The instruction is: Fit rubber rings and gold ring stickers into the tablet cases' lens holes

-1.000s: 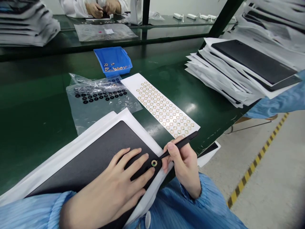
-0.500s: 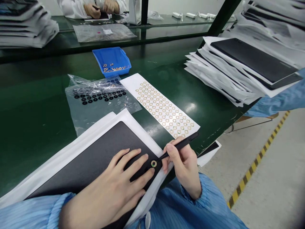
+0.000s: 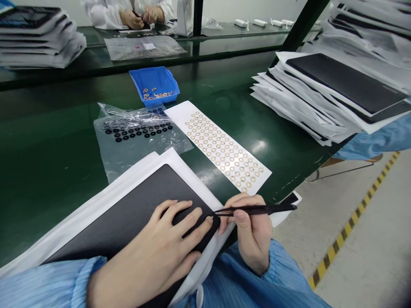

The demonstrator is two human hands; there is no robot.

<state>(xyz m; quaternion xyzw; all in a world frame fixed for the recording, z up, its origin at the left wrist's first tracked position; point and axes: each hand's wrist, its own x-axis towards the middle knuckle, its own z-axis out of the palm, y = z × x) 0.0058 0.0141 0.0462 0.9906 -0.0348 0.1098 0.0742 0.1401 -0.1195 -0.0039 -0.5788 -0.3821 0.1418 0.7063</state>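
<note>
My left hand [image 3: 160, 246] lies spread on a flat black panel [image 3: 128, 218], a fingertip close to the panel's right corner. White wrapping sheet [image 3: 189, 175] lies under the panel. In my right hand [image 3: 248, 226] is a pair of black tweezers [image 3: 257, 209], held nearly level, tips pointing left at the corner beside my left fingertip. The small ring at that corner is hidden by the finger. Beyond the hands lies a white sheet [image 3: 178, 112] with rows of small gold rings [image 3: 227, 149].
A blue bin [image 3: 154, 83] holds small ring pieces. Beside it is a clear plastic bag [image 3: 118, 158] with black rings [image 3: 131, 133]. Stacked wrapped black panels [image 3: 340, 81] stand at right, another stack [image 3: 41, 42] at far left. Across the bench are another person's hands [image 3: 141, 18].
The tweezers have turned from slanting upward to nearly level, their tips now at the corner. My left fingertip now covers the spot where the ring showed. The view has shifted slightly.
</note>
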